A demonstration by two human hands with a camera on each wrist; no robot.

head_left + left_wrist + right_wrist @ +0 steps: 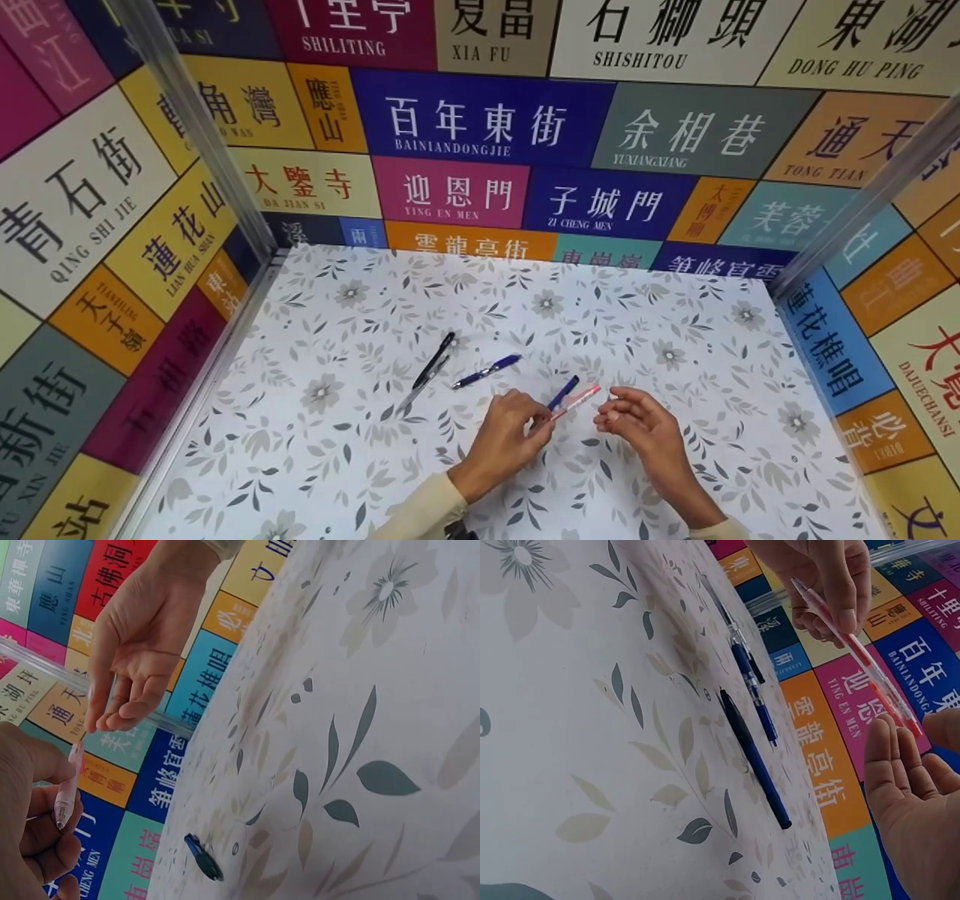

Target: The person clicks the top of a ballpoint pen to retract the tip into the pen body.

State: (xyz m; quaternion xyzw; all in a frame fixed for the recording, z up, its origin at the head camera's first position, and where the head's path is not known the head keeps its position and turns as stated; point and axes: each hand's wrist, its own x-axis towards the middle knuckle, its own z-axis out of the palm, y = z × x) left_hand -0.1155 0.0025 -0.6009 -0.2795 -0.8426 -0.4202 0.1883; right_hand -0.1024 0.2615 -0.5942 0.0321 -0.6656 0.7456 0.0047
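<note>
A clear pen with a red end (581, 401) is pinched between the thumb and fingers of my left hand (510, 431), held above the table. Its tip pokes out past the left fingers in the left wrist view (63, 811). Close by the red end is my right hand (649, 435), fingers loosely bent and palm turned inward. In the right wrist view the right fingertips (885, 731) lie right at that end; whether they touch it I cannot tell. Just behind the held pen, a dark blue pen (564, 391) lies on the table.
Left of the hands lie a second blue pen (487, 371), a black pen (441, 351) and a clear pen (421, 386) beside the black one. A floral white cloth (322, 450) covers the table. Colourful sign panels (480, 120) wall its back and sides.
</note>
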